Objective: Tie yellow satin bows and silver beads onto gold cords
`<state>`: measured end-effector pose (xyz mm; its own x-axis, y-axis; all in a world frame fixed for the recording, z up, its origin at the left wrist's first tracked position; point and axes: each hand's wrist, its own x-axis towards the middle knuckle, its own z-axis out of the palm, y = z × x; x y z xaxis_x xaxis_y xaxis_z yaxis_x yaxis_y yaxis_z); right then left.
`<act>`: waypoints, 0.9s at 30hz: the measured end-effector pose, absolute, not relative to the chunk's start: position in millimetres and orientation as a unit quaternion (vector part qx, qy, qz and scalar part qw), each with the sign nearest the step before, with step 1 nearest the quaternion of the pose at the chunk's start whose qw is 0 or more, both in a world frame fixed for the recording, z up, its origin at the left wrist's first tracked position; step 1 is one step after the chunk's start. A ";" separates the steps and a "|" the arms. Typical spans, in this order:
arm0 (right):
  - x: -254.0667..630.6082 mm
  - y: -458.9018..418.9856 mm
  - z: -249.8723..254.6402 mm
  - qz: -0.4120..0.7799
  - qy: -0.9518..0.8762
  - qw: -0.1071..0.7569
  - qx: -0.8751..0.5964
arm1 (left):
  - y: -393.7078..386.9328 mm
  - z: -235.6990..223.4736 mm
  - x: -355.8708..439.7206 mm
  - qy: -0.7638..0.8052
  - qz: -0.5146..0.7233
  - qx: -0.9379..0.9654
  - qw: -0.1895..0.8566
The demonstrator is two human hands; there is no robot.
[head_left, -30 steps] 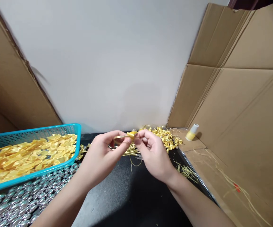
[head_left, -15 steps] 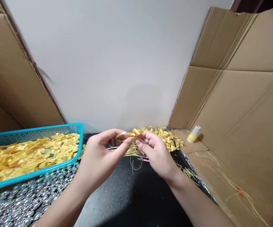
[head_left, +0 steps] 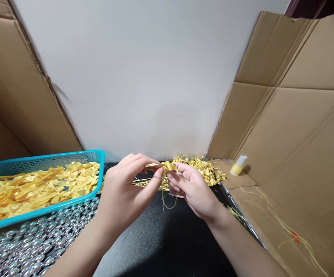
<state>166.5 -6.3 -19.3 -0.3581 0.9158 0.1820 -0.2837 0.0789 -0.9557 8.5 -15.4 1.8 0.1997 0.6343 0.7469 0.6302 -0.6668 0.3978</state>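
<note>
Between my two hands is a small yellow ribbon bow (head_left: 170,167) with a thin gold cord (head_left: 169,208) looped around it and hanging below. The thumb and fingers of my left hand (head_left: 129,177) are closed on the cord at the bow's left side. My right hand (head_left: 191,186) pinches the bow from the right, its fingertips partly hidden. Behind and under the hands lie several straight gold cords (head_left: 143,182). A pile of gold bows with cords (head_left: 207,169) rests just past my right hand. Below my right fingers, a pink-handled tool (head_left: 178,196) is mostly covered.
At left stands a turquoise basket (head_left: 101,169) full of yellow ribbon bows (head_left: 54,184). Shiny silver beads (head_left: 36,234) spread before it. A yellow-and-white thread spool (head_left: 238,165) stands at right, by loose cords with a red tie (head_left: 295,237). Cardboard walls (head_left: 302,127) flank the black tabletop (head_left: 155,246).
My left fingers have closed in over the cord loop, which stood wider before. The bow has turned slightly in my grip, and the view has shifted a little.
</note>
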 end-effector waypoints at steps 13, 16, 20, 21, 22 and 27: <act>167.6 -5.4 -21.2 0.652 -0.522 0.479 -0.271 | -14.1 0.4 10.4 0.394 0.483 0.777 -0.084; 167.8 -5.8 -19.9 0.652 -0.524 0.474 -0.275 | -13.1 0.3 10.1 0.390 0.482 0.778 -0.102; 168.2 -5.6 -21.5 0.653 -0.519 0.477 -0.277 | -12.3 -0.1 10.5 0.383 0.479 0.780 -0.126; 168.2 -5.5 -22.2 0.652 -0.518 0.478 -0.278 | -12.3 -0.2 10.7 0.383 0.478 0.780 -0.130; 168.3 -5.3 -22.7 0.652 -0.517 0.479 -0.279 | -12.3 -0.5 11.0 0.382 0.478 0.779 -0.136; 167.7 -4.9 -22.1 0.654 -0.512 0.485 -0.273 | -12.0 -2.1 11.1 0.382 0.478 0.774 -0.165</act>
<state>167.7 -4.9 -22.1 -0.3805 0.9141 0.1401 -0.3561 -0.0050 -0.9344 11.1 -12.0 -2.1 0.2516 0.4328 0.8657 0.7489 -0.6536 0.1091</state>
